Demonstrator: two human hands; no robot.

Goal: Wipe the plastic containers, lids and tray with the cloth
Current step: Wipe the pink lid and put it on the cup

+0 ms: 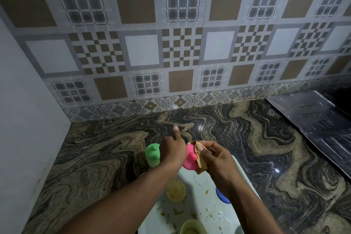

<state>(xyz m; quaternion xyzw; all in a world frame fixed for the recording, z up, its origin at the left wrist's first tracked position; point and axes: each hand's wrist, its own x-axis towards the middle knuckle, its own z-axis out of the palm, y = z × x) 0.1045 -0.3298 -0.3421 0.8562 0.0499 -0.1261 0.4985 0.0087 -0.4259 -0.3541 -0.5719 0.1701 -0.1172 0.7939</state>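
Pink container point(190, 159) between left hand point(173, 150) and right hand point(214, 157), cloth point(201, 163) under right thumb.

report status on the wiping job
Left hand grips pink container. Right hand pinches tan cloth against it. Green container stands on counter; tray carries food bits. Nothing in the way.

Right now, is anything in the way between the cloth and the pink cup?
No, nothing visible. The right hand presses the cloth straight against the pink cup, and the left hand holds the cup from its other side.
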